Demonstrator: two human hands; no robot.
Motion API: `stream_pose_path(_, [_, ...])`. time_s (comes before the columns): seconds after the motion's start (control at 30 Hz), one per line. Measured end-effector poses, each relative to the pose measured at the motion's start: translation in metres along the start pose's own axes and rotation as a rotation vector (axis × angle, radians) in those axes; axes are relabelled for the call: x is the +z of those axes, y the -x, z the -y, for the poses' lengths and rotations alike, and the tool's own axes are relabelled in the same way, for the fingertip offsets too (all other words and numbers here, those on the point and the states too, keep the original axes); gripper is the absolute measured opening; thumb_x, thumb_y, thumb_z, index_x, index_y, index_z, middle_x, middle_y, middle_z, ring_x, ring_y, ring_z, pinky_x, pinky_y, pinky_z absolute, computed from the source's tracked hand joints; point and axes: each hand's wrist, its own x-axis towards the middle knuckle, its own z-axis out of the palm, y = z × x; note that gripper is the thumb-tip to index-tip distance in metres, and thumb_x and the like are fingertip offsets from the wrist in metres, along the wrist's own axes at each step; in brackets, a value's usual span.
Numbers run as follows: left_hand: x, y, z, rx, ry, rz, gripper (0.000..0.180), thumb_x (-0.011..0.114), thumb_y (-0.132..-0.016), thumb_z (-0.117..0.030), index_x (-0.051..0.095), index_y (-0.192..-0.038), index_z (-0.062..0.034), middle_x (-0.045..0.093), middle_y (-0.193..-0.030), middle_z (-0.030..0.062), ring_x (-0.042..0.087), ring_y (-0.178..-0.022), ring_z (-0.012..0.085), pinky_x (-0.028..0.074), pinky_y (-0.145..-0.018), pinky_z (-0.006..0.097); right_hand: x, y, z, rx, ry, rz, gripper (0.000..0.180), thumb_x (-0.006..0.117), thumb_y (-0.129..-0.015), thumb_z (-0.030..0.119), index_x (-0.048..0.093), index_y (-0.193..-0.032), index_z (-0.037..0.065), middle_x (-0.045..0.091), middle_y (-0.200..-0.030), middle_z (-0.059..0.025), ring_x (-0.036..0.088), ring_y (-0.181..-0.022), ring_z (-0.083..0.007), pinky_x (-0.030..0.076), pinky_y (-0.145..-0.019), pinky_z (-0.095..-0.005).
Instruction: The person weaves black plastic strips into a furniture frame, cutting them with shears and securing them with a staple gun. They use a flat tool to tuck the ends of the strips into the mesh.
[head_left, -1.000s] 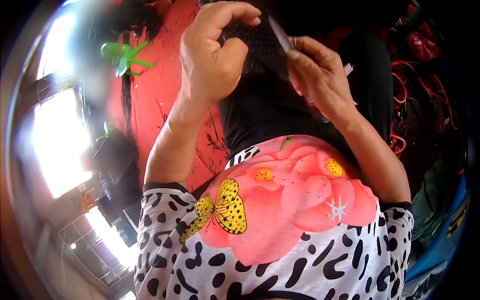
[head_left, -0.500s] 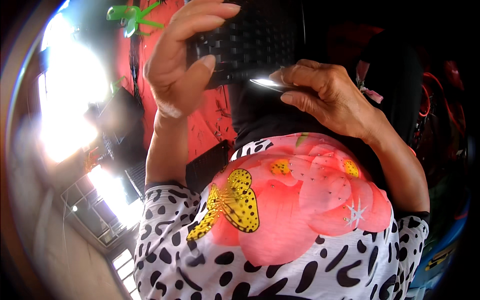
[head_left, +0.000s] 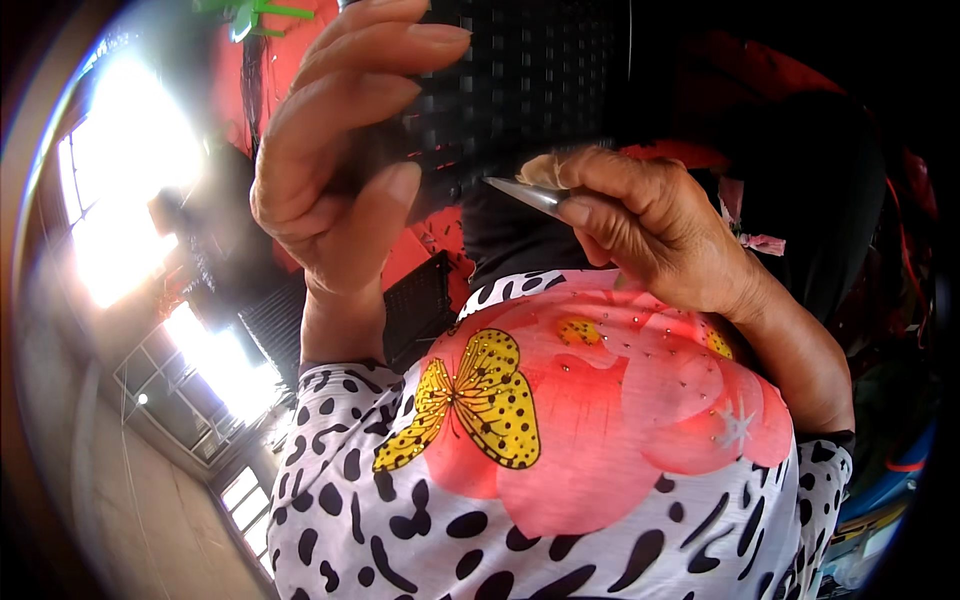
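Here a black lattice basket (head_left: 520,90) is gripped by the left hand (head_left: 340,170), while a thin metal blade (head_left: 522,192) is pinched in the right hand (head_left: 650,225).

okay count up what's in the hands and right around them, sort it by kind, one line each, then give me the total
Hands: 2, the left hand and the right hand
Black mesh pieces: 2, one in the left hand, one lower down
Metal blades: 1, the blade in the right hand
Green plastic pieces: 1, top left
Total: 6
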Motion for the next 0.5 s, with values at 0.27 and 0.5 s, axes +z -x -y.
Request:
stream_pose_path(0.27, [-0.004, 0.001, -0.005, 0.015, -0.015, -0.064, 0.047, 0.055, -0.066, -0.010, 0.046, -0.111, -0.0024, 0.052, -0.109, 0.0260, 0.042, -0.112, 0.0451, 0.029, -0.097, 0.054, -0.003, -0.002, -0.002, -0.151, 0.012, -0.007, 0.022, 0.055, -0.084, 0.007, 0.056, -0.103, -0.002, 0.063, -0.087, -0.0154, 0.063, -0.074, -0.0193, 0.049, -0.067, -0.0256])
stream_pose_path(0.5, [0.012, 0.006, -0.016, 0.036, 0.059, -0.235, 0.055, 0.051, -0.065, -0.012, 0.039, -0.118, -0.0027, 0.048, -0.113, 0.0269, 0.041, -0.112, 0.0452, 0.034, -0.093, 0.054, -0.019, -0.019, 0.012, -0.324, 0.214, 0.119, 0.024, 0.062, -0.080, 0.011, 0.060, -0.099, -0.003, 0.063, -0.091, -0.0126, 0.062, -0.084, -0.0204, 0.049, -0.073, -0.0265])
